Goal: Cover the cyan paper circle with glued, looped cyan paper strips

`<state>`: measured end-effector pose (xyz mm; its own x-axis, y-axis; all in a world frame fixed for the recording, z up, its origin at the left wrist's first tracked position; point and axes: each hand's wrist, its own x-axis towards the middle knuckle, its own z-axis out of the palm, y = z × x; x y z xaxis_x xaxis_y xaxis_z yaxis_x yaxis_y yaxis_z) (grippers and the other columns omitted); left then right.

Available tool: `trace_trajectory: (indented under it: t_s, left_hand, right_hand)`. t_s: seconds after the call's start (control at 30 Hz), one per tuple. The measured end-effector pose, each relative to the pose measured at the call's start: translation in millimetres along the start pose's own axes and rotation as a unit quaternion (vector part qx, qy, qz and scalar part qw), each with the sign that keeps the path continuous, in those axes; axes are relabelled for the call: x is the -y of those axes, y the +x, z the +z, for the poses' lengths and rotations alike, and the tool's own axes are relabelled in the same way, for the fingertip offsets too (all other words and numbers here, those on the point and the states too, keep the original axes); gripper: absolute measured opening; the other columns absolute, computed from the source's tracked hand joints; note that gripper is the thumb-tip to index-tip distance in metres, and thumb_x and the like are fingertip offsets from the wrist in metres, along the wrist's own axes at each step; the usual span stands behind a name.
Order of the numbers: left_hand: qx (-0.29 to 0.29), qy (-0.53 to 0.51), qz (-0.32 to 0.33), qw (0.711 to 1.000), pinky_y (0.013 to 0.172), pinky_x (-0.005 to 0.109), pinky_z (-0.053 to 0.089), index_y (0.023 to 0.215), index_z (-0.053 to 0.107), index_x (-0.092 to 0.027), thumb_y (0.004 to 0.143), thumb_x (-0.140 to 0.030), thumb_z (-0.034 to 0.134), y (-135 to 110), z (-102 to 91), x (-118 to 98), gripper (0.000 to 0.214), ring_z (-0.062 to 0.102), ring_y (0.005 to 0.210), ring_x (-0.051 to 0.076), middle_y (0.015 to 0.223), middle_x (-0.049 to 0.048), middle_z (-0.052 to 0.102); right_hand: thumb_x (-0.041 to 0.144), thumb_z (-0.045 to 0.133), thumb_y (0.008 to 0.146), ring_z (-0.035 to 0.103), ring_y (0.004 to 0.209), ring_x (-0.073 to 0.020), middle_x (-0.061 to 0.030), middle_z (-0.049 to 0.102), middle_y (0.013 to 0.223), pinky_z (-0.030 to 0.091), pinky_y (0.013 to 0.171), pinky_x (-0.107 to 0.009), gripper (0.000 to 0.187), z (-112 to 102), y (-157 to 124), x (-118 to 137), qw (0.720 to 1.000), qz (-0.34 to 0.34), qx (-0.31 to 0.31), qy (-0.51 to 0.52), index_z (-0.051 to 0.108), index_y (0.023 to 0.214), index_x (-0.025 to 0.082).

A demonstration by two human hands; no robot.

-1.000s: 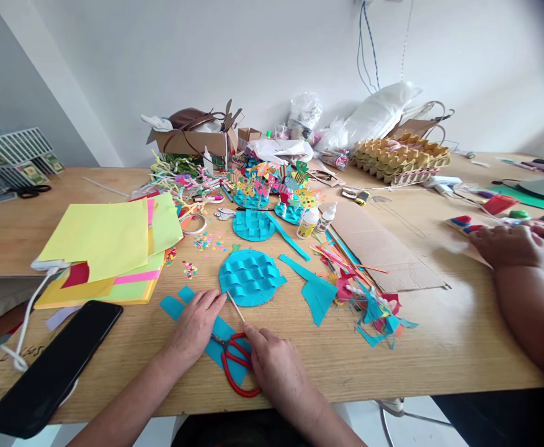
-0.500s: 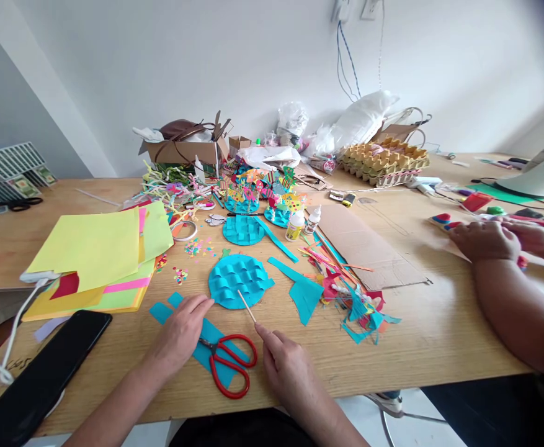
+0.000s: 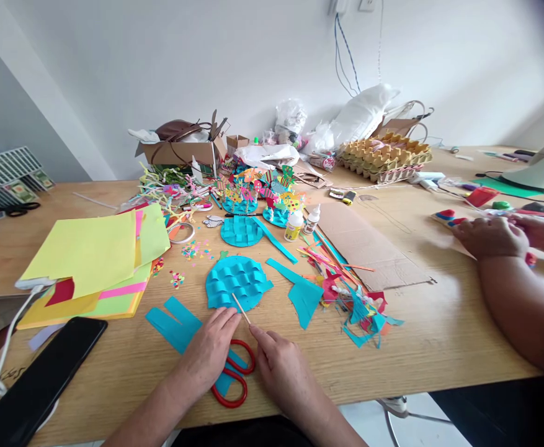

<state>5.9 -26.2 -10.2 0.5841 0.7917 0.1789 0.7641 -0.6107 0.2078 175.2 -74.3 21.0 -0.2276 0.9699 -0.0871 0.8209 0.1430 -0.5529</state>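
Observation:
A round blue paper disc (image 3: 239, 276) with rows of raised, wave-like strips lies on the table in front of me. My right hand (image 3: 283, 366) pinches a thin wooden stick (image 3: 240, 307), its far end over the lower part of the disc. With its fingers together, my left hand (image 3: 213, 344) grips the disc's near edge beside the stick. Red-handled scissors (image 3: 232, 394) lie partly under my left hand, on top of blue paper strips (image 3: 172, 326). Those scissors' blades are hidden by the hand.
Yellow paper sheets (image 3: 85, 251) and a black phone (image 3: 43, 379) lie left. Glue bottles (image 3: 293, 226), another blue disc (image 3: 241, 231) and paper fish decorations (image 3: 262, 186) stand beyond. Paper scraps (image 3: 369, 310) and cardboard (image 3: 369, 248) lie right, near another person's hands (image 3: 490, 236).
My left hand has moved right, from beside the disc to its near edge, covering more of the scissors. My right hand and the stick have shifted slightly left.

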Motion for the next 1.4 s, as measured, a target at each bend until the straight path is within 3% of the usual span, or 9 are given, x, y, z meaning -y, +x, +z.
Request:
trace_trajectory:
  t_s: [0.1, 0.23, 0.7, 0.9, 1.0, 1.23, 1.4]
  left_hand:
    - [-0.003, 0.001, -0.003, 1.0, 0.093, 0.039, 0.045, 0.113, 0.054, -0.016, 0.077, 0.001, 0.031, -1, 0.9, 1, 0.047, 0.051, 0.112, 0.02, 0.117, 0.0075, 0.059]
    - [-0.01, 0.011, 0.007, 1.0, 0.093, 0.039, 0.046, 0.114, 0.054, -0.017, 0.076, 0.001, 0.032, 1, -0.1, -3, 0.047, 0.052, 0.111, 0.02, 0.119, 0.0068, 0.058]
    - [0.004, 0.035, 0.0, 0.999, 0.094, 0.041, 0.044, 0.117, 0.052, -0.013, 0.077, 0.0, 0.03, 3, 3.9, -10, 0.048, 0.05, 0.112, 0.023, 0.121, 0.0094, 0.056]
    - [-0.022, 0.021, 0.009, 0.999, 0.09, 0.041, 0.047, 0.114, 0.054, -0.015, 0.078, -0.002, 0.03, 3, 0.5, -9, 0.045, 0.052, 0.11, 0.022, 0.117, 0.0088, 0.059]
    - [-0.032, 0.012, 0.023, 0.999, 0.09, 0.042, 0.047, 0.115, 0.053, -0.016, 0.077, -0.003, 0.029, 7, -0.8, -13, 0.046, 0.052, 0.109, 0.023, 0.117, 0.0087, 0.059]
    - [-0.007, 0.029, 0.032, 0.999, 0.094, 0.039, 0.044, 0.117, 0.05, -0.015, 0.072, 0.003, 0.03, 20, 10.5, -24, 0.052, 0.049, 0.113, 0.021, 0.121, 0.0093, 0.056]
    - [0.008, 0.053, 0.045, 0.998, 0.094, 0.041, 0.043, 0.118, 0.049, -0.013, 0.071, 0.004, 0.03, 21, 18.6, -21, 0.054, 0.049, 0.114, 0.023, 0.121, 0.0106, 0.056]
  right_hand:
    - [0.009, 0.037, 0.08, 0.064, 0.083, -0.0183, -0.0099, 0.066, 0.097, 0.047, 0.07, -0.025, 0.045, -4, -7, -6, 0.999, -0.015, -0.023, 0.025, 0.051, 0.123, 0.015]
    - [0.008, 0.036, 0.08, 0.064, 0.08, -0.0182, -0.0105, 0.067, 0.094, 0.048, 0.07, -0.025, 0.045, -7, -9, -14, 0.999, 0.024, -0.037, 0.007, 0.052, 0.123, 0.014]
    - [0.007, 0.037, 0.08, 0.064, 0.084, -0.0202, -0.0115, 0.067, 0.098, 0.048, 0.072, -0.027, 0.045, -3, 2, -16, 0.998, 0.056, 0.007, -0.039, 0.053, 0.122, 0.015]
    - [0.009, 0.035, 0.081, 0.064, 0.081, -0.0175, -0.0104, 0.068, 0.094, 0.048, 0.073, -0.024, 0.044, -8, -10, -20, 0.998, 0.025, -0.057, 0.026, 0.054, 0.121, 0.014]
    - [0.01, 0.035, 0.081, 0.064, 0.081, -0.0176, -0.0111, 0.068, 0.096, 0.048, 0.073, -0.024, 0.043, -12, -14, -26, 0.996, 0.043, -0.078, 0.024, 0.054, 0.12, 0.013]
    - [0.007, 0.037, 0.08, 0.064, 0.088, -0.0178, -0.0106, 0.067, 0.101, 0.047, 0.077, -0.024, 0.045, -12, -9, -32, 0.996, 0.079, -0.045, -0.009, 0.053, 0.121, 0.014]
    - [0.008, 0.038, 0.081, 0.065, 0.083, -0.0205, -0.0115, 0.067, 0.1, 0.048, 0.07, -0.026, 0.045, -10, -8, -29, 0.993, 0.093, -0.004, -0.067, 0.052, 0.123, 0.016]
